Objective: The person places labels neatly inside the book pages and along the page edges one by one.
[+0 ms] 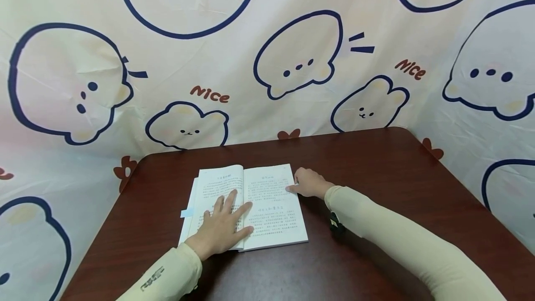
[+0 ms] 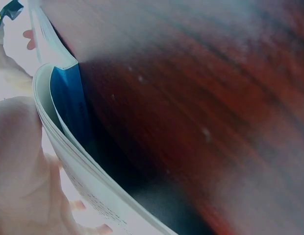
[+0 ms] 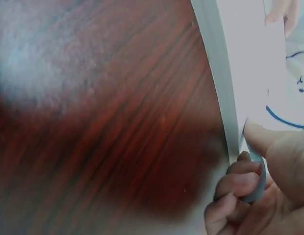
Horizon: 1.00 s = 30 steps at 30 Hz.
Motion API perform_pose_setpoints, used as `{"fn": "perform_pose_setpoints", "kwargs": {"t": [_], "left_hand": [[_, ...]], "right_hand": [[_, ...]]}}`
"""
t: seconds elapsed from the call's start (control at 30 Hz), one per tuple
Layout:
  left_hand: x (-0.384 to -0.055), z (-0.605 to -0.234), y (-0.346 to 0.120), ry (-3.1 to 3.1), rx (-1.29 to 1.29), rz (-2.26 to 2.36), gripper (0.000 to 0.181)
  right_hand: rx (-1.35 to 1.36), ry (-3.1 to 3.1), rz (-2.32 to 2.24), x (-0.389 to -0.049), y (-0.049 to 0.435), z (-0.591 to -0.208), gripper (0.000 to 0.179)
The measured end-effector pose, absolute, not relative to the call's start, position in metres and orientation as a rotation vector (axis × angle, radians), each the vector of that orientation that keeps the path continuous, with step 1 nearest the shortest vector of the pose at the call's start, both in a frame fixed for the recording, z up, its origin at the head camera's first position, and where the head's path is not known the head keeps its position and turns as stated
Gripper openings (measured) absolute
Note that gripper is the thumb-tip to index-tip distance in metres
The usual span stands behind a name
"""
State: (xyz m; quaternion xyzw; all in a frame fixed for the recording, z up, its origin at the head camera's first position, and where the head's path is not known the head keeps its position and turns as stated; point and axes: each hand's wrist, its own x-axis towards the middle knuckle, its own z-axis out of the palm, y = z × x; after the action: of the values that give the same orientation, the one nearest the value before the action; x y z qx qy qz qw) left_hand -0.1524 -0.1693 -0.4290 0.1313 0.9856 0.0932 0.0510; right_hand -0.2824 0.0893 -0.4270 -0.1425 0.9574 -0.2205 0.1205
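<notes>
2 hands (image 1: 220, 231) (image 1: 310, 183) on book (image 1: 273, 222), 1 pinched strip (image 3: 260, 185)

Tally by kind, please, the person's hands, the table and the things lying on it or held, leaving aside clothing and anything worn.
Hands: 2, the left hand and the right hand
Books: 1, the open book
Tabs: 1, the light-blue tab at the book's left edge
Strips: 1, the bluish strip in the right hand
Tables: 1, the brown table
Total: 6
</notes>
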Motion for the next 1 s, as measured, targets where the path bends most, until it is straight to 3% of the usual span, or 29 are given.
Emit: {"fn": "perform_pose_setpoints", "kwargs": {"t": [0.57,1.0], "left_hand": [[-0.153,-0.429,-0.169,2.990,0.395,0.297,0.065],[-0.154,-0.429,-0.169,2.990,0.390,0.274,0.065]], "right_hand": [[-0.313,2.689,-0.605,-0.291,0.088,-0.426,0.036],[-0.245,2.661,-0.661,-0.297,0.086,-0.426,0.051]]}}
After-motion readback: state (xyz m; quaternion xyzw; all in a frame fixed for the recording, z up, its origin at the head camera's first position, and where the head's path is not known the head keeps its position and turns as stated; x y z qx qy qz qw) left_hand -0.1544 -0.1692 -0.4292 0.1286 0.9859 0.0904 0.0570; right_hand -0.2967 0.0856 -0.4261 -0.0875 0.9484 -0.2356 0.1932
